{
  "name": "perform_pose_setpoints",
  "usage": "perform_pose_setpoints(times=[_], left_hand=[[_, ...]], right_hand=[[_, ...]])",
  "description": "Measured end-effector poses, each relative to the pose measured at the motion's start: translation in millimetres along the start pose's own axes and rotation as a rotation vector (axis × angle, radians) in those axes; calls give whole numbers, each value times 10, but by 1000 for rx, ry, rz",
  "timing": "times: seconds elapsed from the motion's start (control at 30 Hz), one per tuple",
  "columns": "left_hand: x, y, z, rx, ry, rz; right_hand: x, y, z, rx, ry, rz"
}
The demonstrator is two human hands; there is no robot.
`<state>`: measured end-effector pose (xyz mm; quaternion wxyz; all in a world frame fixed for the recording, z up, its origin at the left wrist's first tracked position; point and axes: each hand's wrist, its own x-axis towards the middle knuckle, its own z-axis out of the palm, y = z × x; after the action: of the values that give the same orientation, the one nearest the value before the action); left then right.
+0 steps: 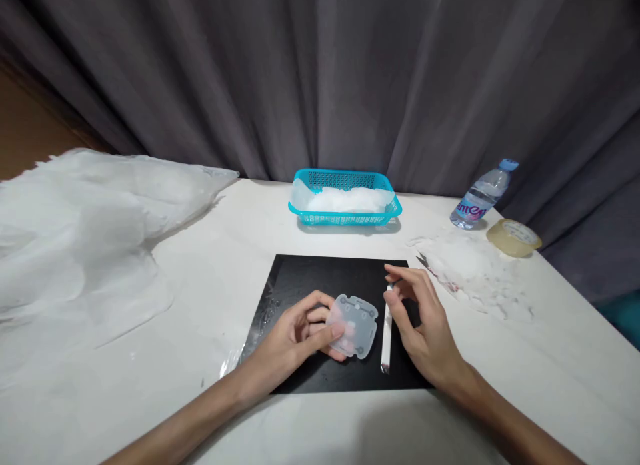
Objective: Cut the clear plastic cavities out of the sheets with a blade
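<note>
A curtain (280, 85) and worktable (530, 378) suggest a workroom.

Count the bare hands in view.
2: the left hand, holding a translucent, squarish plastic piece, and the right hand, by a slim white stick, both over the black rectangular board.

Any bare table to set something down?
Bare table: a narrow strip between black mat and blue basket; a bigger patch right of the right hand, nearer than the white scraps. Crowded: right rear, bottle and tape roll; left, white sheets; mat's centre, left hand, translucent plate and white stick.
</note>
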<state>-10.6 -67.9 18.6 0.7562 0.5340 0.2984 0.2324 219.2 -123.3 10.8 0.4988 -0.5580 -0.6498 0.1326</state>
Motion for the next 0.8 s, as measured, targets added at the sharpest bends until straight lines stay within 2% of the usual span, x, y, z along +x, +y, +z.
perform_pose_setpoints(times=[0.13, 0.2, 0.27, 0.3, 0.37, 0.43, 0.47, 0.57, 0.7, 0.8], left_hand=[[6, 75, -82, -18, 111, -21], [124, 225, -215, 19, 243, 65], [352, 490, -408, 132, 397, 213], [497, 655, -516, 248, 432, 289], [801, 987, -727, 640, 442, 446], [1043, 1232, -897, 1151, 438, 467], [1117, 1299, -960, 1217, 466, 457], [1115, 1279, -1083, 1289, 512, 436], [811, 1076, -1275, 1297, 602, 454], [624, 1066, -1522, 1250, 691, 449]], right_hand=[[4, 83, 47, -62, 1, 14], [-12, 93, 83, -88, -16, -9], [-26, 97, 116, -97, -28, -27], [-29, 101, 130, -98, -32, -33], [-23, 118, 148, -106, -39, -34], [-5, 147, 153, -126, -51, -34], [7, 164, 151, -138, -63, -34], [34, 216, 145, -170, -102, -35], [32, 253, 162, -200, -116, -52], [20, 261, 189, -209, -135, -84]])
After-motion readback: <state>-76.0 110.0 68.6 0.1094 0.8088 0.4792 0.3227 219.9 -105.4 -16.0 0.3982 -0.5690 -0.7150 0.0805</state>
